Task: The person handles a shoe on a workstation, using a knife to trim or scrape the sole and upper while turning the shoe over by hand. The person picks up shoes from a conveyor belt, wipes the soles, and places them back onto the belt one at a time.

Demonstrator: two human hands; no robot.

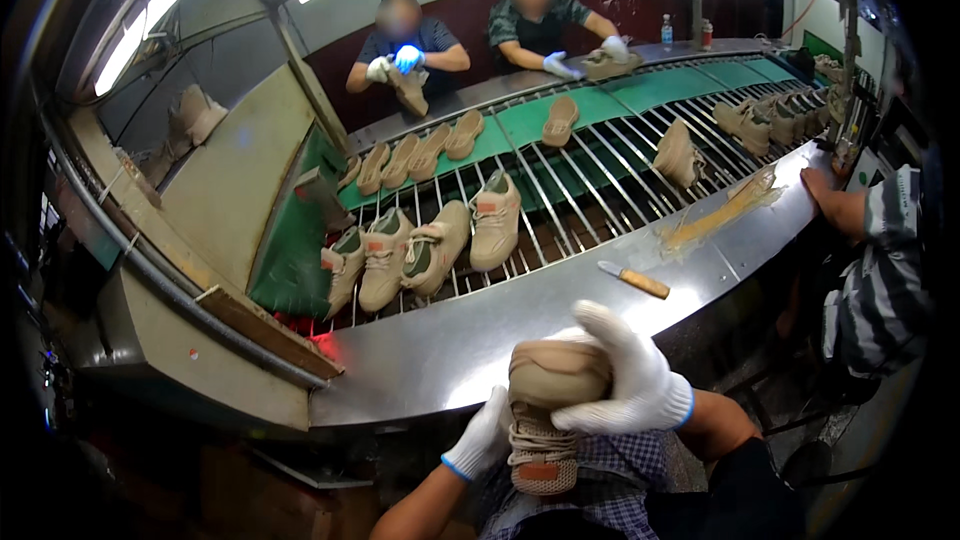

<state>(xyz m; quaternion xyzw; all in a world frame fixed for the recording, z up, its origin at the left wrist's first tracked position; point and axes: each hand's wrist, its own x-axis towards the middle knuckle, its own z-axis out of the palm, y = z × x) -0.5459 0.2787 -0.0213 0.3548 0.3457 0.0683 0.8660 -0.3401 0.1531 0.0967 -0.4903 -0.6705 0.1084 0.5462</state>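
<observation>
A beige lace-up shoe (pixel 543 445) is held upright in front of my lap. Its rounded toe points up and away from me. The laces and an orange tongue label face me. My left hand (pixel 484 437), in a white glove, grips the shoe's left side, with its fingertips hidden behind the upper. Around the toe from the right goes my gloved right hand (pixel 640 377). Its thumb lies against the front of the shoe, and its fingers reach over the far side. On the metal ledge (pixel 450 360) beyond lies a short knife (pixel 640 281) with a wooden handle.
Past the ledge runs a conveyor of metal rods (pixel 580 195) with several beige shoes (pixel 495 220) and soles (pixel 560 121). Two gloved people work across it. Another person's arm (pixel 838 202) rests on the ledge at right. A green flap (pixel 290 240) hangs at left.
</observation>
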